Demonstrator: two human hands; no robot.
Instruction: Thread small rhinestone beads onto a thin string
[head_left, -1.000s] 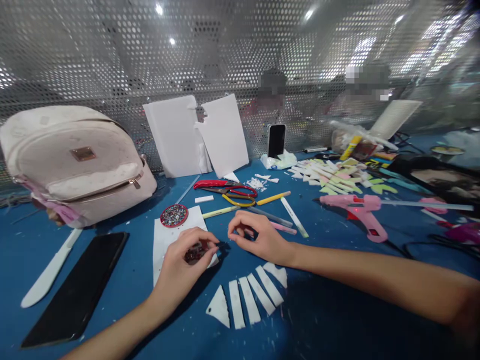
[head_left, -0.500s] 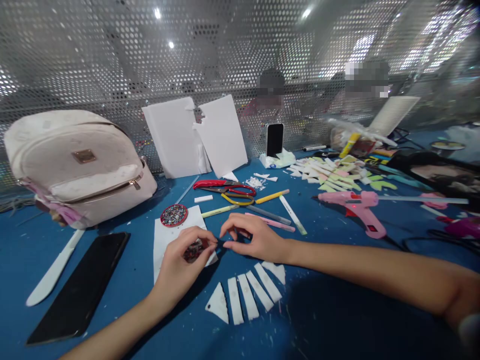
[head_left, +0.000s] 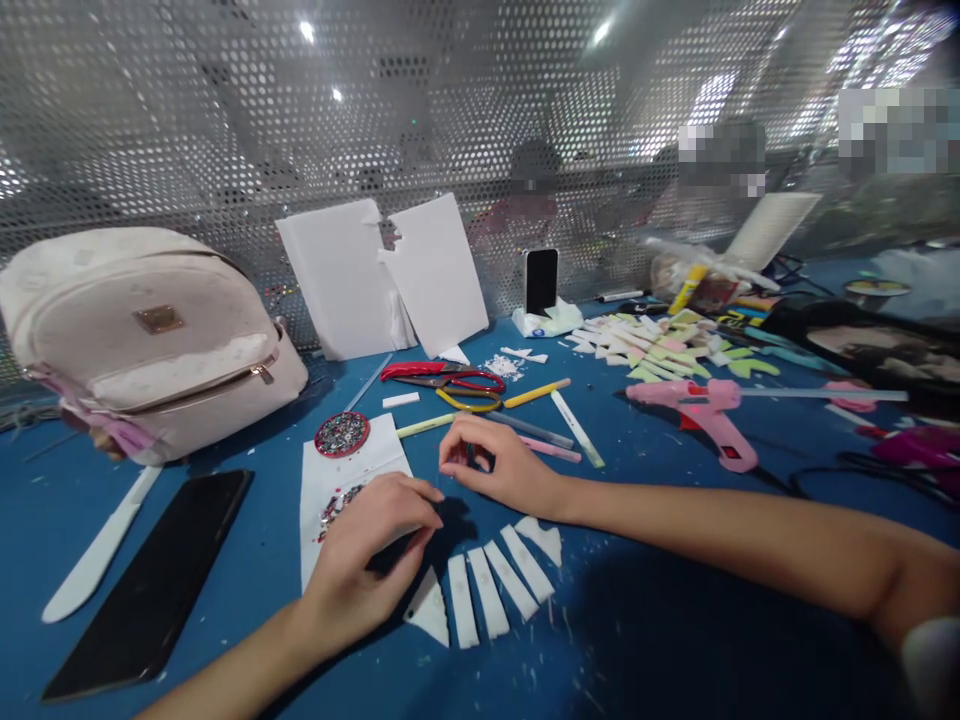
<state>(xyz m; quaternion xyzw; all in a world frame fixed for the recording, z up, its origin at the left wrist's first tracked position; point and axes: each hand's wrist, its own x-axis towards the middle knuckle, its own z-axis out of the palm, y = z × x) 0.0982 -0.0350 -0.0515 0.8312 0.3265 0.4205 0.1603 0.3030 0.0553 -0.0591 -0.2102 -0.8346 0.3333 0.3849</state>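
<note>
My left hand [head_left: 373,535] hangs over the edge of a white paper sheet [head_left: 313,500], its thumb and index tips brought close together. Anything between those tips is too small to make out. My right hand [head_left: 508,465] is curled, thumb against fingertips, just above the blue table; what it pinches, if anything, is hidden. On the sheet lie a round red-rimmed dish of glitter [head_left: 342,434] and a loose heap of sequins [head_left: 334,508], partly behind my left hand. Below my hands, white foam strips [head_left: 491,592] are laid out in a fan, with a pointed end piece [head_left: 430,612] on the left.
A pink glue gun [head_left: 709,405] lies to the right. Red-handled scissors [head_left: 420,373] and several markers [head_left: 536,393] lie beyond my hands. A black phone [head_left: 150,585], a white plastic knife [head_left: 101,550] and a pale backpack [head_left: 157,350] occupy the left. Cut scraps [head_left: 660,340] are piled back right.
My left hand has moved down and toward me, uncovering part of the sequin heap and overlapping the pointed foam piece. My right hand's fingers have drawn together. The view has shifted slightly.
</note>
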